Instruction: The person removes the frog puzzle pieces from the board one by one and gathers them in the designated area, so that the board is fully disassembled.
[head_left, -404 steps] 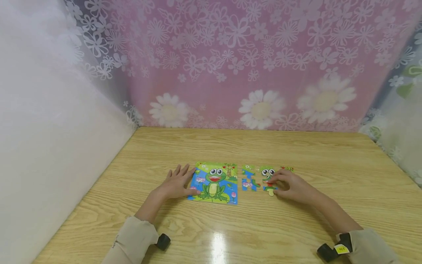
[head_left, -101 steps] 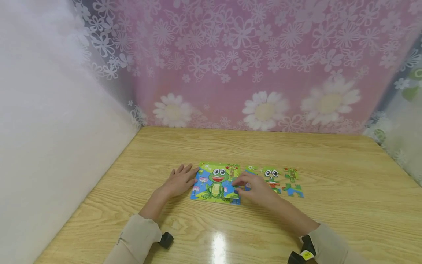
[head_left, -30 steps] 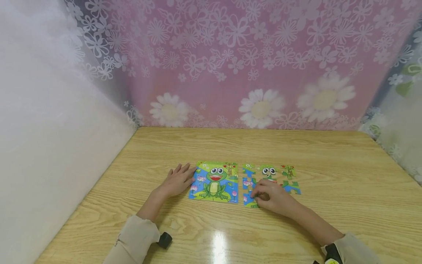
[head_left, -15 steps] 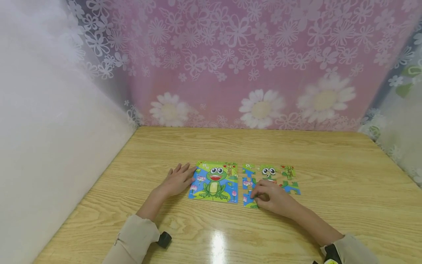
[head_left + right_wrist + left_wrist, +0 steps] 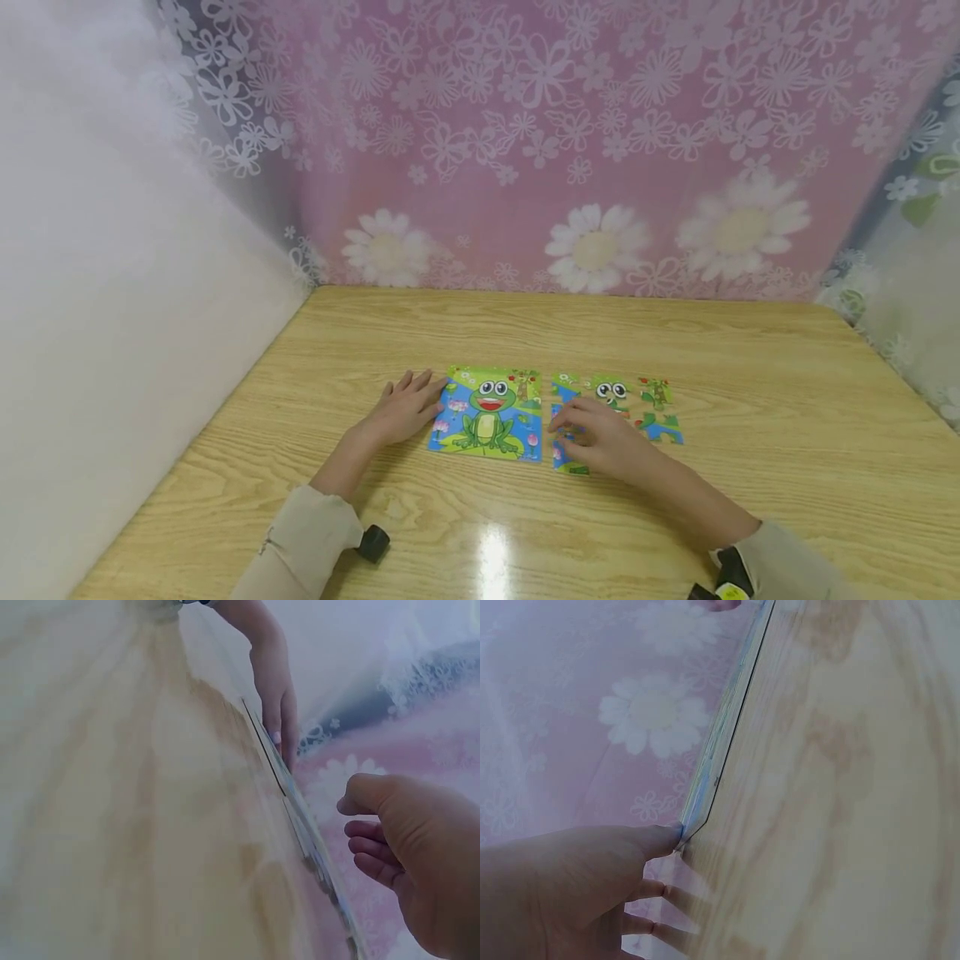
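A square frog puzzle picture [image 5: 486,414] lies flat on the table, showing a frog on a lily leaf. My left hand [image 5: 405,410] rests at its left edge with fingers spread; in the left wrist view the thumb [image 5: 660,838] touches the edge. To the right lie several loose puzzle pieces in rows, with a frog-eyes piece [image 5: 610,390], a tree piece [image 5: 656,392] and a lower-left corner piece [image 5: 567,461]. My right hand [image 5: 611,442] hovers over the left column, fingers loosely bent, thumb apart. Nothing shows between them in the right wrist view. The hand hides the middle pieces.
The wooden table [image 5: 375,333] has a pink flowered curtain [image 5: 487,167] along its back and a white wall [image 5: 150,292] on the left. A blue-green piece [image 5: 663,429] lies at the right end of the pieces.
The corner piece, held above the frog picture 3.4 s ago, now lies below the left column. My right hand has since shifted up and left off it. My left hand stays put.
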The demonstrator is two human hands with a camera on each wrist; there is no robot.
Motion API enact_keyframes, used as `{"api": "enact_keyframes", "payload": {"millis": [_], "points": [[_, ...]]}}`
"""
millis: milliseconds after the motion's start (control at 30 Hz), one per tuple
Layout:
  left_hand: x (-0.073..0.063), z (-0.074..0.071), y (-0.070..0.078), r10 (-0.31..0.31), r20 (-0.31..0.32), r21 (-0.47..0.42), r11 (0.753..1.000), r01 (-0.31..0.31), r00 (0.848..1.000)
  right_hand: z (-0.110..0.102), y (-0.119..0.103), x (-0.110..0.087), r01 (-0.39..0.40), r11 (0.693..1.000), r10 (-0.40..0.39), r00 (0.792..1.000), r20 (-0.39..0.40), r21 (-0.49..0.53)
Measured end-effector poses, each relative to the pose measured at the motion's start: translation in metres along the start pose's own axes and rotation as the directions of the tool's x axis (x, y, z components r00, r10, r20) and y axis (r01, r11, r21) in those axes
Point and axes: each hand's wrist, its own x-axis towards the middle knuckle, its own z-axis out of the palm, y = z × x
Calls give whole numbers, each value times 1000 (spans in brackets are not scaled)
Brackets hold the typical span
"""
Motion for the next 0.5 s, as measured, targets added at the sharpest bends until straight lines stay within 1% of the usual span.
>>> {"api": "enact_keyframes", "payload": {"millis": [33,100,200,267,333,500], "points": [[-1,-1,1,2,0,-4,1000,-2,1000,2,-2,4,-13,1000,13,1000,21,7],[-2,-1,1,1,1,-4,1000,-1,1000,5,-5,14,-71,997,69,995,78,16],[-2,-1,2,-4,0,0,1000,4,1000,14,-7,28,-144,989,145,976,163,-15],[-2,-1,2,-8,-2,3,1000,8,1000,21,-8,36,-168,985,174,965,198,-47],[-2,-2,3,-9,-3,1,1000,9,1000,27,-8,44,-170,983,182,958,224,-71],[-3,-4,5,-6,0,-6,1000,6,1000,36,-13,57,-214,974,227,927,298,-74]]}}
